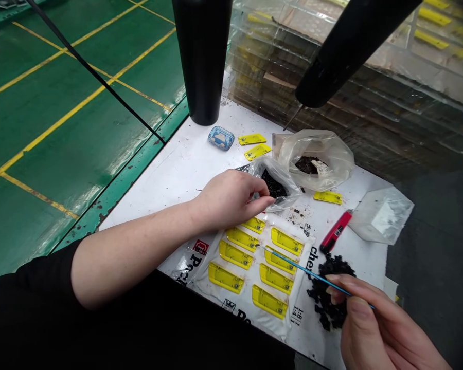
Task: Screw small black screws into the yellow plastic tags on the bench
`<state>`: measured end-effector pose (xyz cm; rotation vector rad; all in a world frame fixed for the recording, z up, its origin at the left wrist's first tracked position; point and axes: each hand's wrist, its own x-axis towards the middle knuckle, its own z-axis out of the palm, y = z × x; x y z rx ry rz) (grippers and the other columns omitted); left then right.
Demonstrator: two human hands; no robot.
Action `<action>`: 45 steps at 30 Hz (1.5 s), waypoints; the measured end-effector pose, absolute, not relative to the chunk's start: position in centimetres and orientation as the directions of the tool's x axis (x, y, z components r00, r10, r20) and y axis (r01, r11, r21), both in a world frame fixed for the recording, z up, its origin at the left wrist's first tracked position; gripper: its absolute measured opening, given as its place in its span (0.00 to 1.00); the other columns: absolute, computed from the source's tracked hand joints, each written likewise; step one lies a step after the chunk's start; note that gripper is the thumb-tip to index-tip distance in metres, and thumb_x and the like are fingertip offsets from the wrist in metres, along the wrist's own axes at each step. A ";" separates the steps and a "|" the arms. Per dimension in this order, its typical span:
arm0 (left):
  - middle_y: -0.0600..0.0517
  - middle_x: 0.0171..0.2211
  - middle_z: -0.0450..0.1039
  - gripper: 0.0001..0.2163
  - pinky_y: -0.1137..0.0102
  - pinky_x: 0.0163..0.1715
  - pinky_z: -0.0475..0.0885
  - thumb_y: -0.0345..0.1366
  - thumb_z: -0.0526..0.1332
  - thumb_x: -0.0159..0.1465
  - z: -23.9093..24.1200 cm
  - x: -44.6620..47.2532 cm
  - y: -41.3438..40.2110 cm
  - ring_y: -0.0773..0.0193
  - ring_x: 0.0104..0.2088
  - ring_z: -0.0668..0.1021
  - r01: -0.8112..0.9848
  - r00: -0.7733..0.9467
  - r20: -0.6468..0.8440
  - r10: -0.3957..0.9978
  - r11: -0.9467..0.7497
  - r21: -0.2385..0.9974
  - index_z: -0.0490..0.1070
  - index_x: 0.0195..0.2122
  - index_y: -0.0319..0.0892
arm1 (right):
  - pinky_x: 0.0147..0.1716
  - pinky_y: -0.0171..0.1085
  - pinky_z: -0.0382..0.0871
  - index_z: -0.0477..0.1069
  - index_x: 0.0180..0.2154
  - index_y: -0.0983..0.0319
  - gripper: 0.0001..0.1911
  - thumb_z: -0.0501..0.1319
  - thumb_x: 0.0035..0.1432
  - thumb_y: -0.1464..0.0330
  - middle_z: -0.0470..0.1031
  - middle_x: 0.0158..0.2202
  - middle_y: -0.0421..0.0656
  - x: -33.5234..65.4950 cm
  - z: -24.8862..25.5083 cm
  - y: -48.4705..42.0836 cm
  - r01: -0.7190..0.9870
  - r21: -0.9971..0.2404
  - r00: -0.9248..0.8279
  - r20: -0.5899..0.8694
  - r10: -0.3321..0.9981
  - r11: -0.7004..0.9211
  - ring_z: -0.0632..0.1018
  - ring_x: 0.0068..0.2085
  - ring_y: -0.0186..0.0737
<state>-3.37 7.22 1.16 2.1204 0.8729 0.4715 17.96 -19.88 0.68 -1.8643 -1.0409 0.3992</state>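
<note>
Hand, right (389, 329): at half past three, with the dial centred on the white pad (247, 309) and twelve pointing away from the wearer. A slim blue tool (312, 274) is gripped pencil-fashion between thumb and fingers; its dark tip is brought to ten o'clock, just beside the inner end of a left-column piece. For good control, the grip is best kept light and the hand steadied; the shaft, crossing above the right column, is best kept raised so that no piece is dragged.

Hand, left (233, 198): at half past eleven, fingers curled, thumb drawn to forefinger at the mouth of a clear bag (292, 194); whether film or a small piece is pinched cannot be told. The wrist is best kept lifted, the nearest piece being partly covered by it.

Yellow pieces (226, 278), eight visible: laid in two columns on the pad, below the left hand and at nine o'clock from the right.

Clear bag: at twelve, beside the left fingertips, black bits contained.

Black scraps (334, 264): heaped at three, just beside the right fingers.

Red cutter (336, 231): at two, placed above the scraps.

Larger bag (343, 159): at one, dark matter contained.
</note>
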 end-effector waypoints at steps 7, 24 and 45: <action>0.54 0.28 0.79 0.10 0.68 0.31 0.63 0.41 0.67 0.72 1.2 -3.3 7.2 0.68 0.27 0.72 0.432 0.696 0.034 0.718 -0.456 0.778 0.86 0.38 0.43 | 0.52 0.54 0.81 0.84 0.51 0.60 0.14 0.73 0.68 0.60 0.86 0.52 0.50 17.2 0.9 -19.9 0.431 -0.877 0.643 0.135 0.754 -0.211 0.86 0.50 0.54; 0.53 0.29 0.81 0.11 0.67 0.33 0.67 0.42 0.66 0.73 1.0 -3.3 7.3 0.66 0.29 0.76 0.426 0.713 0.066 0.698 -0.507 0.749 0.86 0.40 0.44 | 0.55 0.54 0.80 0.84 0.51 0.61 0.15 0.74 0.66 0.60 0.85 0.52 0.51 16.9 0.8 -20.8 0.290 -0.920 0.678 0.003 0.735 -0.264 0.86 0.51 0.55; 0.52 0.31 0.83 0.10 0.69 0.34 0.69 0.41 0.66 0.73 1.0 -3.4 7.2 0.66 0.30 0.78 0.385 0.733 0.105 0.672 -0.538 0.750 0.86 0.41 0.43 | 0.49 0.55 0.83 0.86 0.49 0.58 0.15 0.73 0.66 0.56 0.86 0.51 0.51 17.4 0.4 -21.7 0.371 -0.892 0.676 0.069 0.733 -0.259 0.86 0.49 0.58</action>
